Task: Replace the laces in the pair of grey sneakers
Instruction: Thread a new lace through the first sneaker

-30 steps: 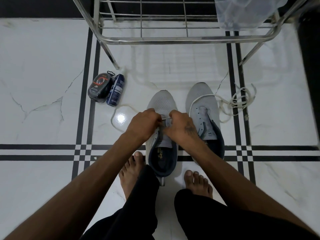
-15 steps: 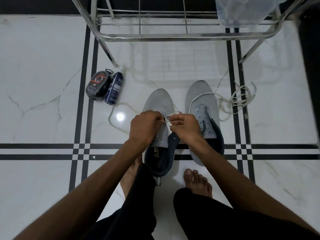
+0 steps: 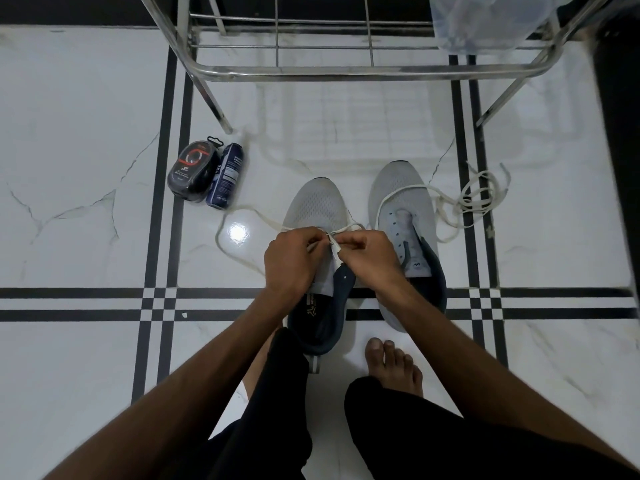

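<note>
Two grey sneakers stand side by side on the floor, toes pointing away from me. Over the tongue of the left sneaker (image 3: 317, 206), my left hand (image 3: 292, 263) and my right hand (image 3: 367, 254) meet, both pinching a white lace (image 3: 239, 211) that trails off to the left across the tile. The right sneaker (image 3: 403, 202) has bare eyelets, and a second white lace (image 3: 474, 199) runs over its toe into a loose pile on its right. My hands hide the left sneaker's eyelets.
A dark round tin (image 3: 193, 171) and a blue can (image 3: 225, 178) lie on the white marble floor at the left. A steel rack (image 3: 311, 69) stands behind the sneakers, with a clear plastic bag (image 3: 485, 19) on it. My bare feet (image 3: 393, 367) rest just behind the shoes.
My hands have shifted slightly and drawn the lace up through the left sneaker; the view has tilted a little, and the tongue is now more exposed.
</note>
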Demonstrator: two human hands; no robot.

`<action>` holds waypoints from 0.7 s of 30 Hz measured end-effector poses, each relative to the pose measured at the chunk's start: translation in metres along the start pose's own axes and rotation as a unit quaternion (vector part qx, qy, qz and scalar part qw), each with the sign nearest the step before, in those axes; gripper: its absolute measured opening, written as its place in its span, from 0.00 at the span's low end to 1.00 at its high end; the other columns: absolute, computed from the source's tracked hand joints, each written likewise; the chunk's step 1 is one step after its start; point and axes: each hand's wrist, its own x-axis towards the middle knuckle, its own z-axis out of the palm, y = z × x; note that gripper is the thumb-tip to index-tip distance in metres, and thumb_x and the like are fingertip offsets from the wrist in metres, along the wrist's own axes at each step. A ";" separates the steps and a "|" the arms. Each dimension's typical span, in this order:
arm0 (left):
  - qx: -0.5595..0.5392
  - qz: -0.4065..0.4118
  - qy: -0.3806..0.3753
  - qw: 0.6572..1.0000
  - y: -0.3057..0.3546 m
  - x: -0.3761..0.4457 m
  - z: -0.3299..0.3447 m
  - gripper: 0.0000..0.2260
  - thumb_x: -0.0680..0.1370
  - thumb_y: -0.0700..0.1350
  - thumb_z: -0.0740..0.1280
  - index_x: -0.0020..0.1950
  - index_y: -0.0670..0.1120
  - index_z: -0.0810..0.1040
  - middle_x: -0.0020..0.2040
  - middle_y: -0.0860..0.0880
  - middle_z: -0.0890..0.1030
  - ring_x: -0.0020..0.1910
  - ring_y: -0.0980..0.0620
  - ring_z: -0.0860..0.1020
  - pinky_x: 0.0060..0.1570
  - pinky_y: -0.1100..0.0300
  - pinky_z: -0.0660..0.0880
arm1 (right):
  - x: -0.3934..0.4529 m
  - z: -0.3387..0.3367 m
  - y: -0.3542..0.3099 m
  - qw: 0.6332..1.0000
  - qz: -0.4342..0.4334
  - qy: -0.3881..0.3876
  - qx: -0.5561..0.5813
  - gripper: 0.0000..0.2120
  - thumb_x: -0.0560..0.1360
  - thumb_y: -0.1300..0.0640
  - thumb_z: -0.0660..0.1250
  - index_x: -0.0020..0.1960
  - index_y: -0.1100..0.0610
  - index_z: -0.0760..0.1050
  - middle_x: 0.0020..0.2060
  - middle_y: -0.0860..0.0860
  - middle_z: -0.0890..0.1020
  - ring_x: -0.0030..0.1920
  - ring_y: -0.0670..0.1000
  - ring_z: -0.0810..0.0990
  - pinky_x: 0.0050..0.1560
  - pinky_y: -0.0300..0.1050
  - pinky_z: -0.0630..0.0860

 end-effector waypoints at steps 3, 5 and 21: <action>-0.007 0.015 -0.005 1.000 -0.004 0.003 -0.003 0.05 0.77 0.49 0.71 0.50 0.52 0.86 0.47 0.54 0.86 0.45 0.52 0.82 0.46 0.58 0.77 | 0.001 -0.003 0.001 1.000 -0.003 -0.027 0.006 0.13 0.79 0.62 0.63 0.55 0.52 0.85 0.47 0.48 0.87 0.50 0.50 0.84 0.57 0.54 0.81; -0.013 0.010 -0.007 1.000 -0.006 0.005 -0.004 0.05 0.77 0.49 0.71 0.49 0.53 0.87 0.46 0.55 0.86 0.44 0.54 0.82 0.44 0.60 0.76 | 0.002 -0.004 -0.001 0.999 -0.024 -0.036 -0.026 0.12 0.78 0.65 0.66 0.56 0.53 0.84 0.49 0.49 0.86 0.50 0.49 0.84 0.57 0.53 0.81; 0.003 0.025 -0.006 1.000 -0.007 0.001 -0.001 0.06 0.77 0.47 0.70 0.52 0.50 0.84 0.48 0.52 0.85 0.50 0.48 0.79 0.50 0.51 0.77 | 0.005 0.003 -0.011 0.997 -0.025 0.010 -0.077 0.06 0.78 0.64 0.68 0.44 0.56 0.81 0.35 0.50 0.84 0.36 0.52 0.84 0.43 0.53 0.84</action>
